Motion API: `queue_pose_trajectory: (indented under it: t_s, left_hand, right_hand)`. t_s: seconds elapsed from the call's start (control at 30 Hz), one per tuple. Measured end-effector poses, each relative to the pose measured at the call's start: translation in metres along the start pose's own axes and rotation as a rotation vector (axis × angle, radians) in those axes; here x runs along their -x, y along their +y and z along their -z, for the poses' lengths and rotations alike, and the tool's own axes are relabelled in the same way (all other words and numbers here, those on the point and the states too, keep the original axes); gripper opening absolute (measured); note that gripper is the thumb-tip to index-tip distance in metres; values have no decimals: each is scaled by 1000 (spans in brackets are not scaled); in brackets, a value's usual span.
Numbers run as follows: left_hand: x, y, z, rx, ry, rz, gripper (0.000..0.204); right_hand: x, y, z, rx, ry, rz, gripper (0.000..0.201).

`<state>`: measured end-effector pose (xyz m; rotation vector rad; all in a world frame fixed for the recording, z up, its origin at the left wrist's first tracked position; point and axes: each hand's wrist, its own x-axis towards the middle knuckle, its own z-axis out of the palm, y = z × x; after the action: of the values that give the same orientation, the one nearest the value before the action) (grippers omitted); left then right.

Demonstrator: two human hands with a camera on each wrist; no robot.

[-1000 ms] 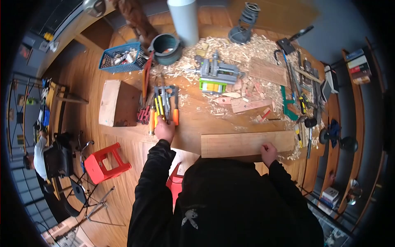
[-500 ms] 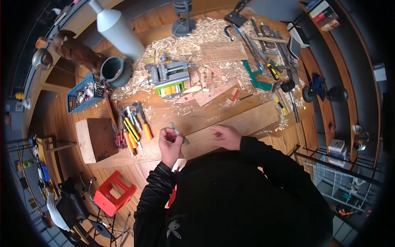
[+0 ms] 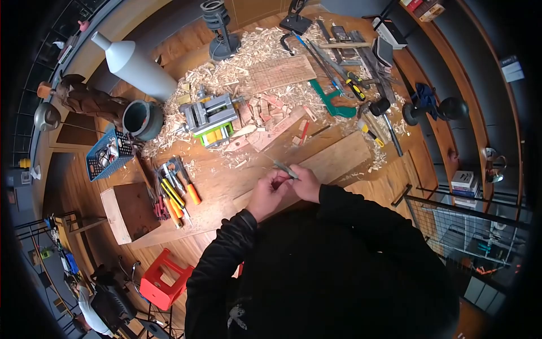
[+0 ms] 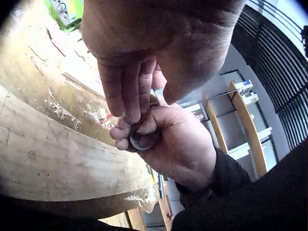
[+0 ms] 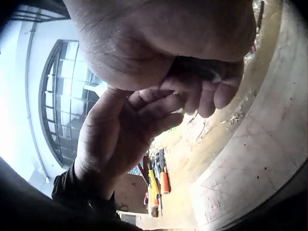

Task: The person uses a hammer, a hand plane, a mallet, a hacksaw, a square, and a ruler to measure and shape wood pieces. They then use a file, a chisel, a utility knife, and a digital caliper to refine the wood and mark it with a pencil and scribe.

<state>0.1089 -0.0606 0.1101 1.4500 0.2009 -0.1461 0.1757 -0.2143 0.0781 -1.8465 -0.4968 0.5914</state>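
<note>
A slim grey-green hand tool (image 3: 285, 169), its exact kind unclear, is held in my right hand (image 3: 306, 183) above the long wooden board (image 3: 339, 158). In the left wrist view, the right fingers curl round its dark handle (image 4: 142, 139), whose round end faces the camera. My left hand (image 3: 267, 198) is close against the right one. Its fingers (image 4: 130, 86) hang fairly straight beside the tool in the left wrist view. The right palm hides much of the tool in the right wrist view. The board lies along the table's near edge, under both hands.
Orange-handled and yellow tools (image 3: 176, 192) lie left, beside a wooden block (image 3: 130, 212). A grey vise (image 3: 212, 116) stands amid wood shavings (image 3: 254, 51). A green-handled saw (image 3: 333, 101) and a mallet (image 3: 380, 106) lie right. A red stool (image 3: 164, 279) stands left of the table.
My left hand has left the tools at the left, carrying the grey-green tool to the middle. The right hand has come across the board and taken hold of it. The head view has turned.
</note>
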Motion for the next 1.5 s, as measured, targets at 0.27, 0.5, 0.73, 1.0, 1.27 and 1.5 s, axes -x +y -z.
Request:
queue_pose_trajectory:
  t_s: [0.27,0.5,0.73,1.0,1.27,1.5]
  left_hand:
    - [-8,-33,3,-178,11,131,9]
    - [-23,-56,9,-264,119,157,10]
    - [-27,-73,7,-518,69,167,17]
    - [-29,-84,5,-579,52,205,20]
    - [-29,-91,7,-664,35,185,22]
    - [-29,-97,10,-671,25,175,20]
  right_hand:
    - [15,40,46,-27,161,-76,9]
    - [49,69,95,-18,318,-143,9]
    - [86,95,139,-11,303,-265,10]
    - [107,110,167,-126,505,-473,8]
    - [124,152,170,-1,407,-443,5]
    - [139,154,160,41,339,-563,6]
